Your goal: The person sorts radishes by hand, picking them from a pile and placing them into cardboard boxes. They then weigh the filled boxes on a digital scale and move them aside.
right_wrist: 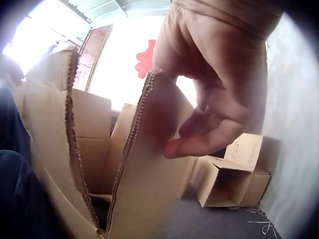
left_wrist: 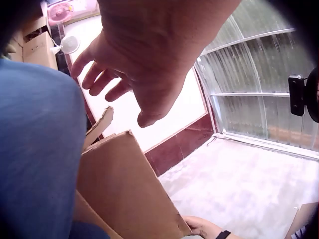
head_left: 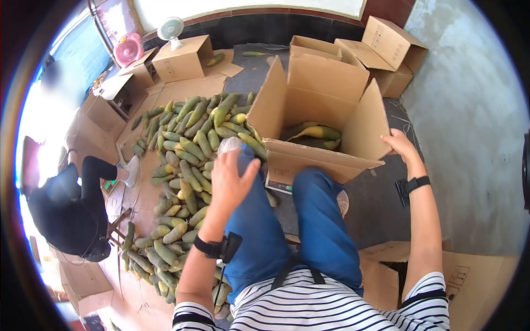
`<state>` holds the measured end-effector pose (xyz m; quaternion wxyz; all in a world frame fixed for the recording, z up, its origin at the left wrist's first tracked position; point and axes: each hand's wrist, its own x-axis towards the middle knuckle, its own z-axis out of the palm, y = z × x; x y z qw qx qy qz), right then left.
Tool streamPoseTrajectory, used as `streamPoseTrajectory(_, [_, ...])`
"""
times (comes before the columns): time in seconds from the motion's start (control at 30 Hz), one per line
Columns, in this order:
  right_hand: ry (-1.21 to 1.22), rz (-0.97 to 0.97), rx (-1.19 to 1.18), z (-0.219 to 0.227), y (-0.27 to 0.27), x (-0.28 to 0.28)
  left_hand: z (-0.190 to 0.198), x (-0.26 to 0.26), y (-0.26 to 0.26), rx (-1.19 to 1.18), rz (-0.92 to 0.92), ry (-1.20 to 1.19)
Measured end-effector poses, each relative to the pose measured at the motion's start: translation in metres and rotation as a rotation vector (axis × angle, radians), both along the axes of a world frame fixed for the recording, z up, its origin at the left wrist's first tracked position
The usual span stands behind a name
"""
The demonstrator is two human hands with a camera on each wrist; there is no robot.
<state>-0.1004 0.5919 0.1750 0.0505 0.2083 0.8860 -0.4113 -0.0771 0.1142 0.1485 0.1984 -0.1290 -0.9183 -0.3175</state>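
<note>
A produce packing shed or farm storeroom is shown. A large heap of green and yellowing corn cobs is spread on flattened cardboard over a bare concrete floor. An open cardboard carton with a few cobs inside is stood beside the heap, and further cartons are stacked near the far wall, with more along the left side. Two small fans are set by the dark-tiled wall base. A corrugated translucent roof is seen overhead. A second person is seated low at the heap's left edge.
</note>
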Motion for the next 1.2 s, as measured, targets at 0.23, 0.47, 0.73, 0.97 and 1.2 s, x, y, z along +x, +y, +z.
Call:
streamPoseTrajectory(0.23, [0.014, 0.062, 0.194, 0.000, 0.016, -0.042, 0.031, -0.137, 0.026, -0.150, -0.066, -0.237])
streamPoseTrajectory(0.47, [0.152, 0.218, 0.353, -0.022, 0.025, -0.066, 0.016, -0.227, 0.030, -0.328, -0.238, -0.320])
streamPoseTrajectory(0.73, [0.086, -0.082, 0.505, 0.003, -0.022, -0.045, -0.002, -0.218, 0.027, 0.134, -0.248, -0.696])
streamPoseTrajectory(0.97, [0.625, -0.264, 0.916, 0.051, -0.034, 0.078, -0.019, -0.215, 0.015, 0.885, -0.187, -0.902])
streamPoseTrajectory(1.2, [-0.099, -0.461, 1.427, 0.095, -0.044, 0.226, 0.014, -0.222, 0.046, -0.045, -0.164, -0.241])
